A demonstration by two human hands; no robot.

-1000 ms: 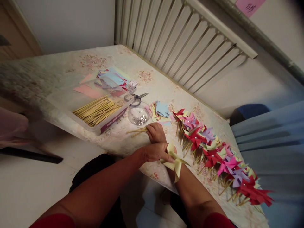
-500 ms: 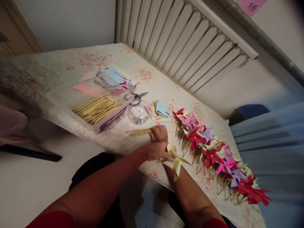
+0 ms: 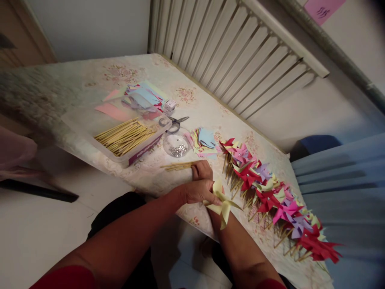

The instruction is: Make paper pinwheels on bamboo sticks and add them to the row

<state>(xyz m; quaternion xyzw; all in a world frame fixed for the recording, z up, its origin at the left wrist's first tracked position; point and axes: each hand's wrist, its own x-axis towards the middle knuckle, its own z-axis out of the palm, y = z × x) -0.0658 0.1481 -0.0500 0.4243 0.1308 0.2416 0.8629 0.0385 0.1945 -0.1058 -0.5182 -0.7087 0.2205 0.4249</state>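
Observation:
A pale yellow paper pinwheel (image 3: 224,206) is pinched in my left hand (image 3: 197,192), the thumb lying on the paper near its middle. This hand crosses over my right wrist, so part of both hands is hidden. My right hand (image 3: 203,169) is farther forward at the table, fingers curled over the right ends of a few thin wooden sticks (image 3: 179,165). Their other ends point left along the tablecloth. Just beyond the right hand are a round clear dish (image 3: 177,146) of small shiny pins and a stack of cut paper squares (image 3: 206,138).
On the left stands a clear plastic box (image 3: 120,160) full of wooden sticks. Behind it lie scissors (image 3: 174,124), a small box (image 3: 169,106) and coloured paper sheets (image 3: 144,96). A long row of finished pinwheels (image 3: 267,198) runs down the table's right side, beside a blue curtain (image 3: 345,192).
Both hands hold almost the same position, and the yellow pinwheel stays in my left hand. The camera view has shifted slightly.

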